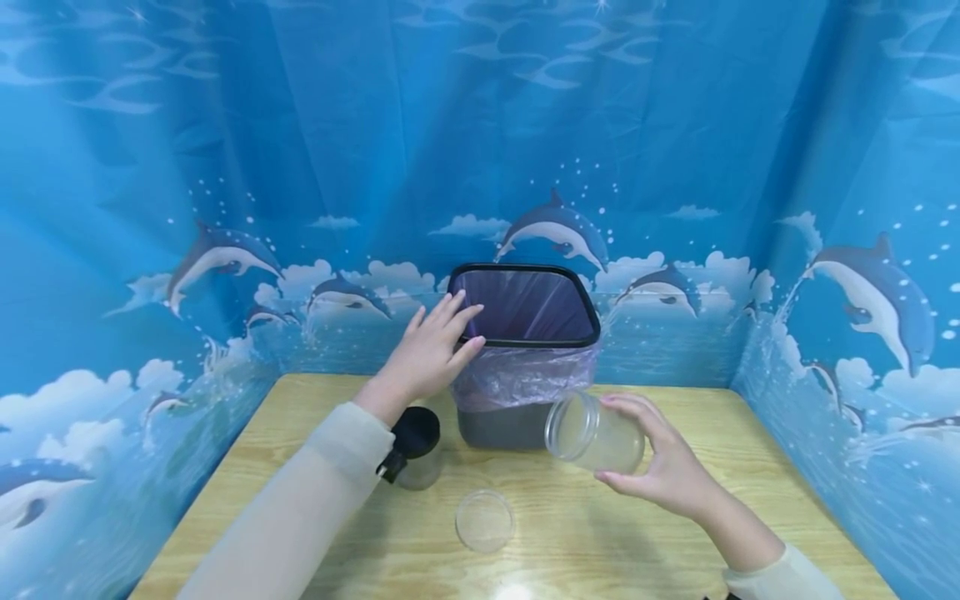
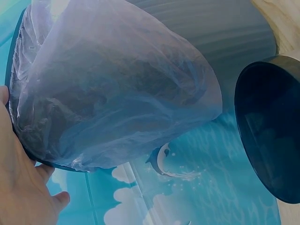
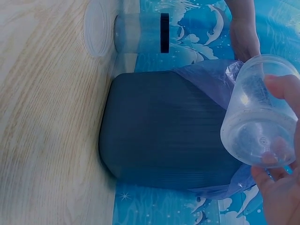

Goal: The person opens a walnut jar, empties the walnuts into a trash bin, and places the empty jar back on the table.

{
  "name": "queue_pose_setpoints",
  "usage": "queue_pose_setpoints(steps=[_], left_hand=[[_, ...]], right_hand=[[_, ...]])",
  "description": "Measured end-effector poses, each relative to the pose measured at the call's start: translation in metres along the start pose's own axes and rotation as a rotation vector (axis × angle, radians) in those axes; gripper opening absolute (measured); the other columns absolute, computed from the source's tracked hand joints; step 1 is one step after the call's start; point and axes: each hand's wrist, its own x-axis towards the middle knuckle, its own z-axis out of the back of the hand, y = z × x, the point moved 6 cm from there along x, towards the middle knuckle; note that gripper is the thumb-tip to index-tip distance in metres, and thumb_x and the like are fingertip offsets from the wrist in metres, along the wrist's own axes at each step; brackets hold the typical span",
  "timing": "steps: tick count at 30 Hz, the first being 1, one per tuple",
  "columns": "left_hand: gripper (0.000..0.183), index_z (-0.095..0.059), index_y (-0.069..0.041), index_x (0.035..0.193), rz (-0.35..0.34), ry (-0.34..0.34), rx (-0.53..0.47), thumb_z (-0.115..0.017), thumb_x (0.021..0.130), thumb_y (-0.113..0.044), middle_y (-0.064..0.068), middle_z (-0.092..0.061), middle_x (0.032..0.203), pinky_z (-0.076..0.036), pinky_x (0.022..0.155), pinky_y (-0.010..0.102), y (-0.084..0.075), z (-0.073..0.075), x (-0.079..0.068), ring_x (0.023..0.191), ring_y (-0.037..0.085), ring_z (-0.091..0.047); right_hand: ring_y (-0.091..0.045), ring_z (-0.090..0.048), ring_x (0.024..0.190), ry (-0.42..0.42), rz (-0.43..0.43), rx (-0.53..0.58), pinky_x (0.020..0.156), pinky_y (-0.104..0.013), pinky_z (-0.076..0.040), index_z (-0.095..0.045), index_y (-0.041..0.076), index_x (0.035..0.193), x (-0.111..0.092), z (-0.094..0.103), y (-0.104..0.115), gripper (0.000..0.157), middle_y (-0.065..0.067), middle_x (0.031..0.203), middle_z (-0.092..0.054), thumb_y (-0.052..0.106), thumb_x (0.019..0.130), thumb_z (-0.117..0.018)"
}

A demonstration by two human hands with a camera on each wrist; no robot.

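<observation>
My right hand (image 1: 667, 462) grips a clear plastic jar (image 1: 611, 437) around its side, thumb below and fingers above. The jar has no lid on and is tilted, its mouth turned left toward the front of a grey trash bin (image 1: 495, 427). A thin purple bag (image 1: 525, 377) lines the bin and is folded down over its outside. At the bin's left, the left hand (image 1: 427, 354) rests on the black rim (image 1: 540, 342) with fingers spread and mostly straight. In the right wrist view the held jar (image 3: 248, 126) looks see-through, with a round base.
A round clear lid (image 1: 484, 521) lies on the wooden table (image 1: 585, 550) in front of the bin. Left of the bin, partly under the left forearm, stands a clear jar with a black lid (image 1: 417, 430). A blue dolphin-print curtain (image 1: 480, 125) surrounds the table's back and sides.
</observation>
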Motion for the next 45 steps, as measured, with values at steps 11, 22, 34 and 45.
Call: queue_pose_setpoints(steps=[11, 22, 34, 45], left_hand=[[0.064, -0.019, -0.03, 0.161, 0.002, 0.005, 0.007, -0.028, 0.105, -0.058, 0.003, -0.004, 0.168, 0.001, 0.121, 0.056, 0.0, 0.001, -0.002, 0.154, 0.025, -0.003], [0.065, -0.013, -0.029, 0.162, -0.035, -0.018, 0.013, -0.033, 0.106, -0.055, 0.006, -0.005, 0.168, 0.001, 0.121, 0.056, -0.002, 0.004, -0.018, 0.154, 0.025, -0.001], [0.063, -0.011, -0.031, 0.162, -0.092, -0.064, -0.01, -0.037, 0.107, -0.048, 0.006, -0.004, 0.168, -0.001, 0.121, 0.057, -0.012, 0.008, -0.051, 0.153, 0.025, 0.001], [0.063, -0.021, -0.027, 0.161, -0.137, -0.098, -0.042, -0.039, 0.105, -0.051, 0.007, -0.012, 0.167, -0.007, 0.121, 0.057, -0.021, 0.003, -0.083, 0.153, 0.026, -0.005]], right_hand=[[-0.008, -0.043, 0.133, 0.004, 0.009, 0.035, 0.105, -0.025, -0.038, -0.052, 0.012, 0.141, -0.002, 0.0, 0.001, 0.097, -0.003, 0.142, -0.05, 0.01, 0.055, -0.098], [-0.007, -0.043, 0.133, 0.014, -0.004, 0.032, 0.105, -0.034, -0.041, -0.052, 0.013, 0.14, -0.005, -0.002, -0.003, 0.097, -0.001, 0.143, -0.051, 0.011, 0.054, -0.098], [-0.009, -0.043, 0.133, 0.021, -0.007, 0.059, 0.107, -0.031, -0.038, -0.052, 0.013, 0.14, -0.006, -0.005, -0.001, 0.096, -0.002, 0.142, -0.051, 0.012, 0.055, -0.098], [-0.009, -0.044, 0.133, 0.024, -0.009, 0.087, 0.107, -0.027, -0.037, -0.052, 0.013, 0.14, -0.009, -0.006, -0.001, 0.095, -0.002, 0.142, -0.051, 0.012, 0.056, -0.098]])
